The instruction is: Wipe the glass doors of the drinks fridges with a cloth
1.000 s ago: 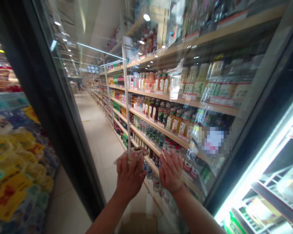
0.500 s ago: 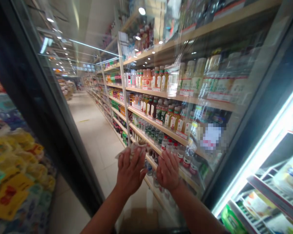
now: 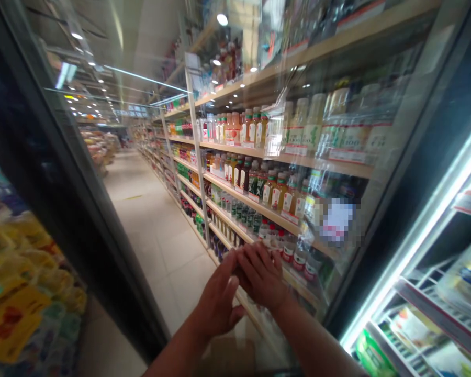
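Note:
In front of me is a glass door [image 3: 243,335] in a dark frame [image 3: 78,178]. My right hand [image 3: 262,275] is against the pane, its fingers bent over a pale cloth [image 3: 273,244]. Only a small edge of the cloth shows past the fingertips; the hand hides the rest. Just to the left, my left hand [image 3: 219,301] has its fingers stretched toward the right hand and its thumb apart. I see nothing in the left hand. Its fingertips meet or overlap the right hand's edge; I cannot tell which.
Behind the glass, or mirrored in it, are shelves of bottled drinks [image 3: 277,193] and a long aisle floor [image 3: 157,235]. Lit cooler racks [image 3: 427,303] with packaged goods stand at the right. Yellow packages [image 3: 27,256] are piled at the left. A bright strip light [image 3: 412,251] edges the cooler.
The cloth has passed from under my left hand to under my right. My left hand has drawn back and lower, and my right hand has shifted slightly left. The view has moved a little.

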Available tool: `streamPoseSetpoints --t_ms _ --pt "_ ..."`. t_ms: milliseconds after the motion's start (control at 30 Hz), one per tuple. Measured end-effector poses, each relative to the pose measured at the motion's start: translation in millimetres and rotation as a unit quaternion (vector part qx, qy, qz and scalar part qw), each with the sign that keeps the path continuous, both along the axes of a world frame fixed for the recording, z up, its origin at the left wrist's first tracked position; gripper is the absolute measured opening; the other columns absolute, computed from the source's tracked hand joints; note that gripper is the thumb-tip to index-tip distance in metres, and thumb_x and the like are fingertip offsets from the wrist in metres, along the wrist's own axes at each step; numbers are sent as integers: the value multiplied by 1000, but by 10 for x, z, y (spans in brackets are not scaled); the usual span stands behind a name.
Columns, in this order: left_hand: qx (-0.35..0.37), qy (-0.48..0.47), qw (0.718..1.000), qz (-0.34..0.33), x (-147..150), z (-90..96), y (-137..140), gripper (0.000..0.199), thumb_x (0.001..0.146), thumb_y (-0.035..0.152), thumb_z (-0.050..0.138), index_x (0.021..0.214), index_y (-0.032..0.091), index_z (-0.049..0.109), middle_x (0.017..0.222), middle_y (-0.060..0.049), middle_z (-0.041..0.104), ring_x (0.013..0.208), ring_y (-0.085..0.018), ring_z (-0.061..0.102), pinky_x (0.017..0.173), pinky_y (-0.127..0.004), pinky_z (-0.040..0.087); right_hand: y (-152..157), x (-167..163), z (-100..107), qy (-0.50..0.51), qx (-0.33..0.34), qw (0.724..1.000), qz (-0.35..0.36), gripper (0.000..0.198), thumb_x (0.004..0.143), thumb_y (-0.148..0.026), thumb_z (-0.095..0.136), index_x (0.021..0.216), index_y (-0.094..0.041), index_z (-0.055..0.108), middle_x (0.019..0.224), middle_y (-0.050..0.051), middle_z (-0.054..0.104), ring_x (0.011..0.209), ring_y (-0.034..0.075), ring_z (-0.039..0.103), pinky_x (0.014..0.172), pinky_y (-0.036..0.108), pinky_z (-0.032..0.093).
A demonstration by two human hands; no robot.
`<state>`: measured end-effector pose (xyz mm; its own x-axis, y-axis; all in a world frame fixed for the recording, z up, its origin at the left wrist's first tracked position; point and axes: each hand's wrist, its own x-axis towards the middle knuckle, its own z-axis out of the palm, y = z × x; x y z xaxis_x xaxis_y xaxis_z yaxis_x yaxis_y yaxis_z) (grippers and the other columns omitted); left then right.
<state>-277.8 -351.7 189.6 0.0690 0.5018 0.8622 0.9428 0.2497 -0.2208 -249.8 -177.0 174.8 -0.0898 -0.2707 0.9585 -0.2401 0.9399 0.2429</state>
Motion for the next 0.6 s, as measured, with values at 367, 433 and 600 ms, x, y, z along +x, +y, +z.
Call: streamPoseSetpoints --t_ms 367,433,600 --pt "82 102 931 340 -319 -26 -325 87 93 30 62 166 17 18 172 -16 11 160 -38 6 128 -63 12 377 380 -169 -25 -70 996 -44 59 98 -16 53 156 -18 44 170 9 29 157 27 31 129 41 32" --pt "86 88 929 348 -319 -52 -323 87 93 29 62 166 20 16 172 -15 10 160 -38 6 128 -65 13 706 464 -253 5 -139 984 -111 69 97 -14 54 162 -14 32 170 14 25 157 33 30 127 51 35" --pt "86 86 927 355 -390 -65 -315 86 94 28 57 167 17 13 172 -15 8 160 -38 5 127 -67 13 1167 551 -499 -1 -191 967 -171 68 100 -17 46 163 -9 25 169 23 23 157 43 23 118 74 32"
